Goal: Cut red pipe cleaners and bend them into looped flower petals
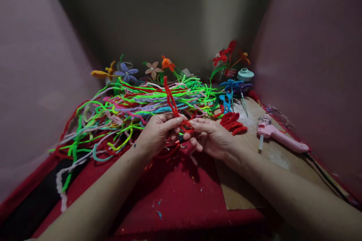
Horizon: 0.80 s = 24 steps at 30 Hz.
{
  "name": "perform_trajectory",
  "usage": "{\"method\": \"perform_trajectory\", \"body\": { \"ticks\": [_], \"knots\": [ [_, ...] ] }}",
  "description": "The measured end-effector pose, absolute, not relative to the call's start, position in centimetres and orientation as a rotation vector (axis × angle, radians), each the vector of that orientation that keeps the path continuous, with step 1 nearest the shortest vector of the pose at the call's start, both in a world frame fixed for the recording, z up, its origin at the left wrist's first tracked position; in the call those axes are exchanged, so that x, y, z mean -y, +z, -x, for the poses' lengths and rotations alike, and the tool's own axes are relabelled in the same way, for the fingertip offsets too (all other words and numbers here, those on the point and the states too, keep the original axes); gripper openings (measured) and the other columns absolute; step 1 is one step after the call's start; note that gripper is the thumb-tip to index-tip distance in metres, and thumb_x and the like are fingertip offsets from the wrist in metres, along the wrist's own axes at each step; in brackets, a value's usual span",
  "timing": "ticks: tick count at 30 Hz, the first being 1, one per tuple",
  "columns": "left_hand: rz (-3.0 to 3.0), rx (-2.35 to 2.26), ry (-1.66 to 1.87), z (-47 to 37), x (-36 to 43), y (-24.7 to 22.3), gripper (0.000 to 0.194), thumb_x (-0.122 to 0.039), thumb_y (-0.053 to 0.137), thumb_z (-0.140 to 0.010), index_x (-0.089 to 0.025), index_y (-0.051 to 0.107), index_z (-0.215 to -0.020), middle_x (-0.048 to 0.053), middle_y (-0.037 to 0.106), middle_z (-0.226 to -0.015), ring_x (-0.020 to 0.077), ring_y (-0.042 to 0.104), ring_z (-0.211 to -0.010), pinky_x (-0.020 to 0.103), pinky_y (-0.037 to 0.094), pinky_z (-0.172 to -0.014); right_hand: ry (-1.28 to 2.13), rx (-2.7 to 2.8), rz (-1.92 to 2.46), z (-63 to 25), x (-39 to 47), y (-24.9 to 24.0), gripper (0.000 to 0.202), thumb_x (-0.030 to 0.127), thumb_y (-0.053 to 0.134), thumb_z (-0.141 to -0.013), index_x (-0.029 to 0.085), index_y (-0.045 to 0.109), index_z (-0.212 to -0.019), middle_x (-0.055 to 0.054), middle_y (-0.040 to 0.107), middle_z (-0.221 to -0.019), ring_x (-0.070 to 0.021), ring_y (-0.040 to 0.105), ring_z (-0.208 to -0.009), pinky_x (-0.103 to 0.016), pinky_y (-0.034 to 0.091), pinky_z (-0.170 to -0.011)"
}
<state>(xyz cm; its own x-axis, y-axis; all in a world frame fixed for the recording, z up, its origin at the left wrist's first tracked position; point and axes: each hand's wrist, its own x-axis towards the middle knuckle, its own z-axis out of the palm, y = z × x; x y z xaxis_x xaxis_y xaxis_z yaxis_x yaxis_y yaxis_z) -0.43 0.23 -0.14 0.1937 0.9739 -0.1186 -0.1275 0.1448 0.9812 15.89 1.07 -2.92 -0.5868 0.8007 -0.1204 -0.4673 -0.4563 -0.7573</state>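
Note:
Between my two hands is a red pipe cleaner [171,99], bent into a long narrow loop that sticks up above the fingers. My left hand [164,130] pinches it with thumb and forefinger. My right hand [210,135] grips the lower red part from the other side, fingertips close to the left ones. Something dark lies just below the fingers, mostly hidden. Right of my right hand rests a bundle of red pipe cleaner loops [233,123]. A large heap of colourful pipe cleaners [158,99] spreads behind and left of my hands.
A pink glue gun [283,137] lies on a brown board [240,196] at the right, its cord running off the edge. Finished fuzzy flowers, among them purple [126,72], orange [168,63] and red [221,56] ones, stand at the back. A red cloth [169,196] covers the table.

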Motion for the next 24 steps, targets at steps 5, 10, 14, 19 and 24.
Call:
{"method": "perform_trajectory", "body": {
  "ticks": [5,10,14,19,24],
  "knots": [
    [-1.113,-0.985,1.091,0.3,0.0,0.0,0.015,-0.029,0.068,-0.071,-0.017,0.065,-0.08,-0.006,0.05,-0.052,0.0022,0.039,-0.036,0.015,0.028,-0.037,2.218,0.747,0.57,-15.8,-1.1,-3.0,0.01,0.012,0.066,-0.07,0.012,0.061,-0.079,-0.005,0.067,-0.064,-0.0091,0.059,-0.05,-0.015,0.044,-0.041],
    [-1.096,-0.983,1.127,0.0,0.5,0.3,0.013,-0.026,0.068,-0.07,-0.016,0.065,-0.078,-0.004,0.053,-0.054,0.0042,0.044,-0.039,0.016,0.03,-0.038,2.248,0.675,0.535,-15.5,-0.8,-2.8,0.013,0.006,0.068,-0.063,0.012,0.062,-0.074,-0.002,0.064,-0.062,-0.0065,0.056,-0.05,-0.013,0.043,-0.043],
    [-1.031,-1.017,1.186,-0.5,0.9,0.8,0.011,-0.023,0.067,-0.07,-0.014,0.064,-0.074,-0.003,0.053,-0.053,0.0065,0.05,-0.043,0.016,0.033,-0.04,2.188,0.707,0.555,-15.4,-0.5,-2.5,0.014,0.008,0.071,-0.061,0.01,0.059,-0.068,-0.001,0.062,-0.06,-0.0057,0.055,-0.047,-0.013,0.043,-0.041],
    [-0.933,-0.961,1.173,-0.9,1.0,1.0,0.01,-0.022,0.065,-0.072,-0.012,0.062,-0.069,-0.005,0.048,-0.048,0.0038,0.042,-0.038,0.017,0.033,-0.037,2.116,0.785,0.562,-15.4,-0.3,-2.3,0.019,0.008,0.073,-0.059,0.012,0.056,-0.067,0.0,0.063,-0.059,-0.0055,0.054,-0.043,-0.014,0.043,-0.04],
    [-0.913,-0.886,1.12,-0.5,0.8,0.6,0.009,-0.021,0.066,-0.072,-0.014,0.062,-0.075,-0.006,0.049,-0.05,0.0034,0.041,-0.039,0.016,0.035,-0.039,2.023,0.845,0.591,-15.3,-0.2,-2.8,0.021,0.011,0.074,-0.06,0.014,0.055,-0.067,-0.001,0.065,-0.059,-0.0088,0.056,-0.043,-0.017,0.043,-0.037]
  ]
}}
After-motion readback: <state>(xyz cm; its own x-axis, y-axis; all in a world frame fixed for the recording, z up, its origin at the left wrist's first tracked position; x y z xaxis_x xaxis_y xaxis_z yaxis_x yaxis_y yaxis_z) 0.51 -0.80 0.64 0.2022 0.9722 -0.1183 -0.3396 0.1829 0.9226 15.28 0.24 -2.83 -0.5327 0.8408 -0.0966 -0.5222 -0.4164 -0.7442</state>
